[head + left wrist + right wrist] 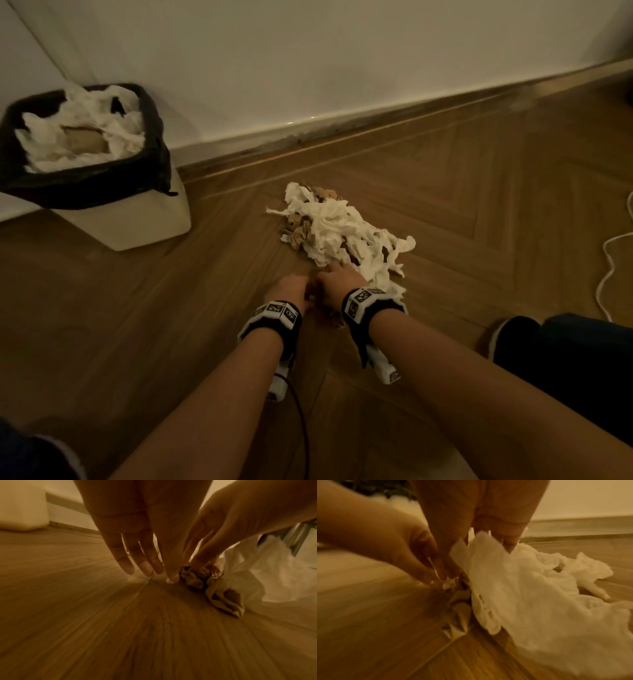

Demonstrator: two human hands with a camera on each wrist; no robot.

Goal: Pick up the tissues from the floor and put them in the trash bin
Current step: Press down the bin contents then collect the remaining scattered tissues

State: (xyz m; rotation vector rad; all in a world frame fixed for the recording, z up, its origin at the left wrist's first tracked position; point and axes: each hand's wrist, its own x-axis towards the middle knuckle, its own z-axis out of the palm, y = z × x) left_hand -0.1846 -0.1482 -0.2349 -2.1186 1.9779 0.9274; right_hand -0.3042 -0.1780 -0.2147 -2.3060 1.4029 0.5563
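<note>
Hands [313,291] low, crumpled white tissues [339,226]

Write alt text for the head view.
Two hands, left hand and right hand, reach down to a pile of tissues on a wooden floor. A trash bin already holding tissues stands to the left by the wall.

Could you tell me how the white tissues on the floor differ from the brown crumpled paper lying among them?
The white tissues are pale, loose, stretched-out strips; the brown crumpled paper is tan and balled into tight wads. The tissues cover most of the heap, while the brown paper shows only in small patches. In the wrist views the right hand reaches into white tissue and the left hand fingers touch a brown wad. Both lie on the wooden floor, outside the trash bin.
</note>
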